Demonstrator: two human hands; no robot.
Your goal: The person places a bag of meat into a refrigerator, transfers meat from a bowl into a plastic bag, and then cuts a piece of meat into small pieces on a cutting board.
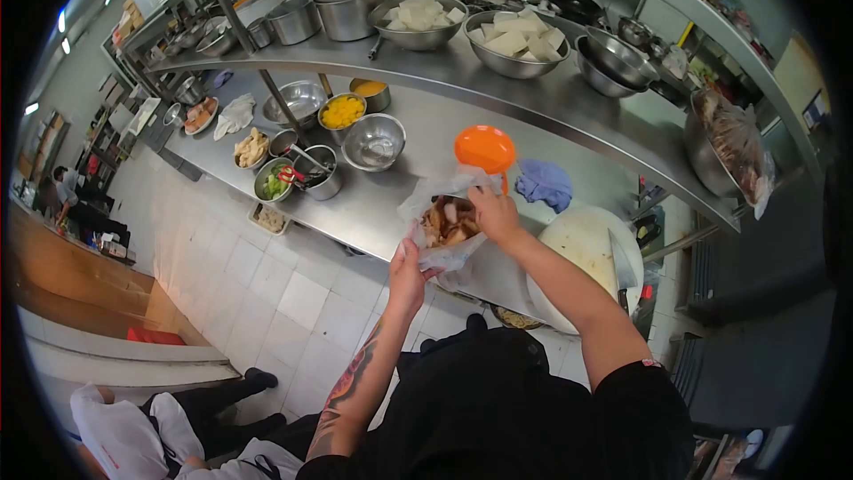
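Observation:
A clear plastic bag (451, 257) stands open at the near edge of the steel counter, with brown cooked-looking meat pieces (449, 220) inside. My left hand (408, 277) grips the bag's lower left side, thumb up and fingers partly under it. At the upper right rim, my right hand (495, 212) is closed on the plastic; its fingertips are partly hidden. Just behind the bag lies an orange round plastic dish (484, 149). A crumpled blue cloth (545, 184) is to the right of it.
To my right, a knife (621, 267) rests on a round white cutting board (569, 253). Metal bowls, including an upturned-looking shiny one (374, 142), stand left on the counter (426, 138). An overhead shelf (426, 60) carries bowls of white blocks (515, 40). A person (133, 431) is at lower left.

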